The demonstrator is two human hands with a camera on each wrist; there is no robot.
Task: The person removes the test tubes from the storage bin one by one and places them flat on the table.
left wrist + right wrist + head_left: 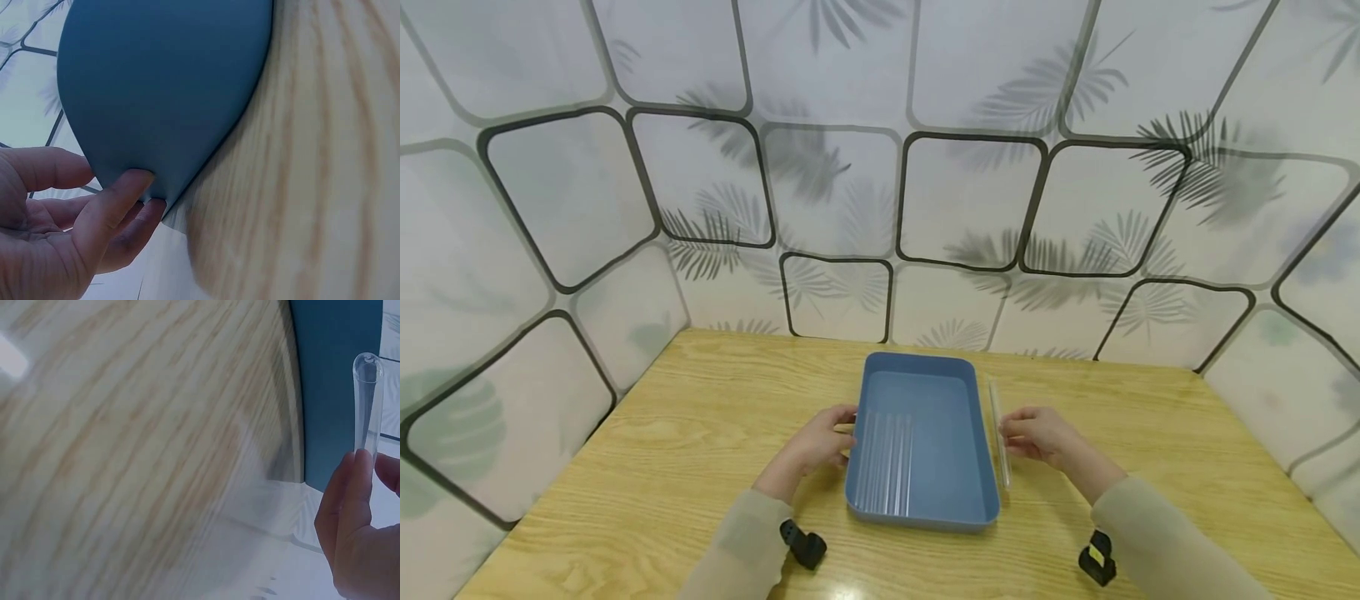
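Observation:
A blue rectangular tray [951, 467] rests on the wooden table. In its left half, several clear tubes [885, 467] lie lengthwise, side by side. My left hand [820, 439] holds the tray's left side, its thumb [134, 187] against the outer wall and its index finger at the rim. Beyond the right wall, my right hand [1037, 433] pinches a clear test tube [997, 433] between thumb and fingers. This tube points along the tray's length and stays outside it. In the right wrist view, one rounded end of the test tube [367, 394] sticks out past the fingertips.
The wooden table [700, 433] extends to both sides of the tray. A patterned curtain [835, 192] closes off the back and sides. Black wrist cameras [803, 546] are strapped near both sleeves.

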